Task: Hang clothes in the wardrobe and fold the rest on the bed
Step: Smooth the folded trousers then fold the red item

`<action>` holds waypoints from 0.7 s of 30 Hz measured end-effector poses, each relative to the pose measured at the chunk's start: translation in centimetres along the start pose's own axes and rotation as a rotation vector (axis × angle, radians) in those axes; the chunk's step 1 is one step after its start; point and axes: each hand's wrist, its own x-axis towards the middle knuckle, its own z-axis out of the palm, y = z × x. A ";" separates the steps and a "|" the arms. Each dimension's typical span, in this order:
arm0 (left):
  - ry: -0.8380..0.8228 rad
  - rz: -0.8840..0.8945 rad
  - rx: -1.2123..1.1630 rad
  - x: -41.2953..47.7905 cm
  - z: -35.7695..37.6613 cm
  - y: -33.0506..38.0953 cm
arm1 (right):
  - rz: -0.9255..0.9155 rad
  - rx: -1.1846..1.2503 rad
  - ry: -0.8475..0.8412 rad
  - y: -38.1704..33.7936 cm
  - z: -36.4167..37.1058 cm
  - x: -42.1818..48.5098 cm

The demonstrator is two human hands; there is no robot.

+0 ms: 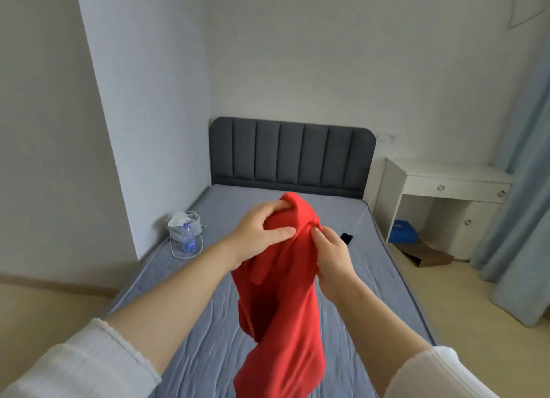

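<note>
A red garment (pixel 282 302) hangs bunched in the air over the bed (pixel 193 332), its lower part trailing down toward me. My left hand (pixel 259 234) grips its top end from the left, fingers curled over the cloth. My right hand (pixel 333 255) pinches the fabric from the right, just below the top. The bed has a grey-blue quilted cover and a dark grey padded headboard (pixel 291 153). No wardrobe is in view.
On the bed's left side stand a small grey bag (pixel 187 225) and a plastic water bottle (pixel 188 243) with a white cable. A black phone (pixel 346 238) on a charging cable lies at the right. A white desk (pixel 446 183) and blue curtains (pixel 523 189) stand right.
</note>
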 end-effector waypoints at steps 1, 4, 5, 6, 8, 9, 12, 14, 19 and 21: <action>-0.052 -0.013 0.092 -0.3 -0.3 -0.4 | 0.019 0.085 -0.011 -0.6 0.3 -0.1; -0.132 -0.170 0.036 -1.2 -1.0 -1.0 | 0.037 0.209 -0.048 -2.3 0.9 -0.5; -0.105 -0.217 -0.046 -1.3 -1.3 -1.2 | 0.039 0.206 -0.042 -2.7 0.8 -0.6; -0.068 -0.253 -0.104 -1.4 -1.7 -1.2 | 0.042 0.198 -0.024 -3.1 0.8 -0.7; -0.017 -0.284 -0.087 -1.3 -2.5 -0.9 | 0.051 0.173 0.034 -3.6 0.3 -0.7; -0.013 -0.295 -0.086 -1.3 -2.7 -0.5 | 0.060 0.140 0.069 -3.7 0.1 -0.8; -0.009 -0.393 -0.265 -0.9 -3.0 1.0 | 0.054 -0.109 0.160 -3.6 -0.4 -0.8; -0.007 -0.520 -0.488 -0.5 -2.8 2.4 | -0.006 -0.268 0.188 -3.4 -0.6 -0.7; 0.064 -0.621 -0.798 0.2 -2.0 4.7 | -0.194 -0.206 0.129 -4.1 -0.3 -1.9; 0.083 -0.607 -0.812 0.5 -1.7 5.2 | -0.220 -0.158 -0.111 -4.6 0.0 -2.7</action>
